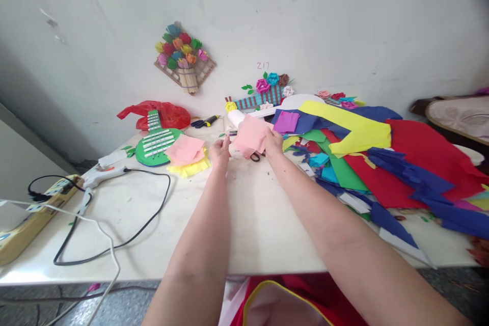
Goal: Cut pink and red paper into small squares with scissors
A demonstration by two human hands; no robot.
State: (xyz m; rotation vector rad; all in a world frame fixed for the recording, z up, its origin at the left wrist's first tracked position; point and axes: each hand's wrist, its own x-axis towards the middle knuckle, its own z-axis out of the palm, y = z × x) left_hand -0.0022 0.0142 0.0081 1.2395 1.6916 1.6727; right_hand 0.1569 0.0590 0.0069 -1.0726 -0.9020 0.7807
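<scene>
My right hand point(273, 143) pinches the right edge of a pink paper sheet point(250, 135), raised a little over the table. My left hand point(220, 152) is just left of that sheet, fingers drawn together; whether it holds anything is too small to tell. Dark scissor handles point(255, 157) show under the sheet's lower edge. Left of my left hand, more pink paper point(185, 150) lies over yellow paper point(190, 169), partly on a green round craft piece point(153, 146) with white strips.
Coloured paper point(416, 163) is heaped on the right. A white glue gun point(103, 177) and its black cord lie at the left beside a power strip point(38, 219). Black-and-yellow pliers point(206, 121) rest near the wall. A paper flower basket point(188, 79) hangs above.
</scene>
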